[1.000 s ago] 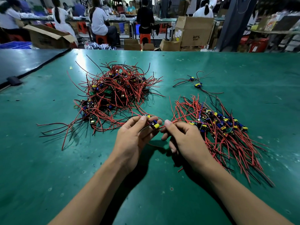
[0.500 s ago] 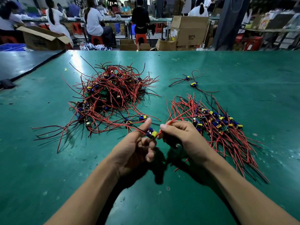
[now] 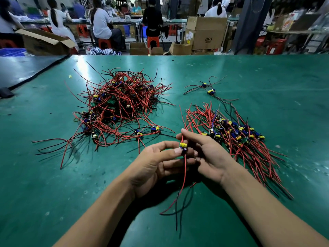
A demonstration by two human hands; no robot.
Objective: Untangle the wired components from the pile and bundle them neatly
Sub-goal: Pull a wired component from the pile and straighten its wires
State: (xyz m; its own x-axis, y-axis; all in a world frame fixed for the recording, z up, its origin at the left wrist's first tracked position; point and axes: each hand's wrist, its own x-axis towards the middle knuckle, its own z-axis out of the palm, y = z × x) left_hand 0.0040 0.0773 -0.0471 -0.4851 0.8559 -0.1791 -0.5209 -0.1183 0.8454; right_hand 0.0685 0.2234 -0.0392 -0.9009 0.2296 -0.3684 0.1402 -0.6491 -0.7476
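Observation:
A tangled pile point(image 3: 117, 106) of red and black wired components lies on the green table point(image 3: 267, 82) at centre left. To the right lies a sorted bundle point(image 3: 236, 134) with its wires roughly aligned. My left hand point(image 3: 156, 166) pinches one small yellow and blue component point(image 3: 183, 147) between thumb and fingers. Its red and black wires hang down toward me. My right hand point(image 3: 208, 154) pinches the upper red wires of the same component just above it. Both hands hover above the table between the two heaps.
Two loose wired components point(image 3: 209, 89) lie apart behind the sorted bundle. A dark table section point(image 3: 21, 68) adjoins on the left. Beyond the far edge are cardboard boxes point(image 3: 204, 32), red stools and several seated people.
The component came free of the pile and is now held upright between my hands, wires dangling. Both hands moved slightly nearer to me and the right hand shifted up along the wires.

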